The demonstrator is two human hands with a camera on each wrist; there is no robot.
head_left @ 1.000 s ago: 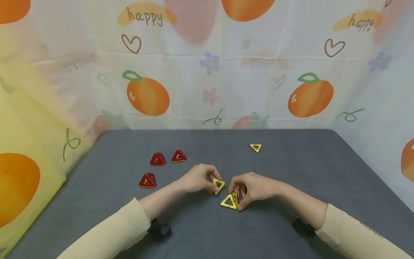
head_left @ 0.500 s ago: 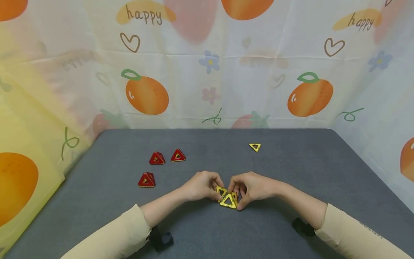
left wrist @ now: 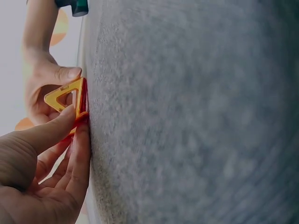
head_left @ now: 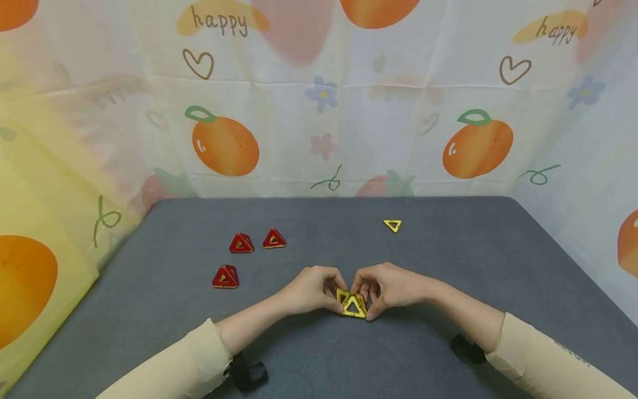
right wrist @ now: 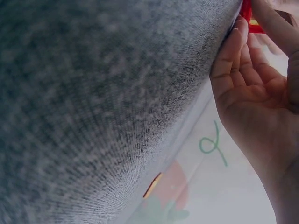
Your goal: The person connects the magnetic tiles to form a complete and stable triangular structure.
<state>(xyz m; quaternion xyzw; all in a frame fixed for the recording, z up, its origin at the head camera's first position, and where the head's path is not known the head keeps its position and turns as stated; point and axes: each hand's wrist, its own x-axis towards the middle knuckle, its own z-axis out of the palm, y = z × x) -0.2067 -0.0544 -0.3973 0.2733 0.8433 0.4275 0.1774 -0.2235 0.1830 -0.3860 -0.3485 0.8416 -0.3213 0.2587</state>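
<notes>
My left hand (head_left: 310, 291) pinches a yellow triangular magnetic tile (head_left: 339, 293) between thumb and fingers. It sits against the left side of a small group of leaning yellow triangular tiles (head_left: 353, 315). From the other side my right hand (head_left: 387, 285) grips that group, thumb at its lower right corner, fingers behind. In the left wrist view a front tile (left wrist: 52, 99) stands tilted over the grey surface, left thumb on its edge. The right wrist view shows mostly the right palm (right wrist: 261, 98), with a red tile edge (right wrist: 256, 29) at the fingertips. The group's back is hidden.
Three red pyramids of triangular tiles stand to the left: a near one (head_left: 226, 277), a middle one (head_left: 241, 244) and a far one (head_left: 274, 239). A single yellow triangular tile (head_left: 392, 222) lies flat toward the back. A fruit-printed curtain (head_left: 294, 138) hangs behind the grey table (head_left: 159, 327).
My left hand has moved right and slightly down, bringing its yellow tile from apart to right against the group. My right hand has stayed almost still, holding the group.
</notes>
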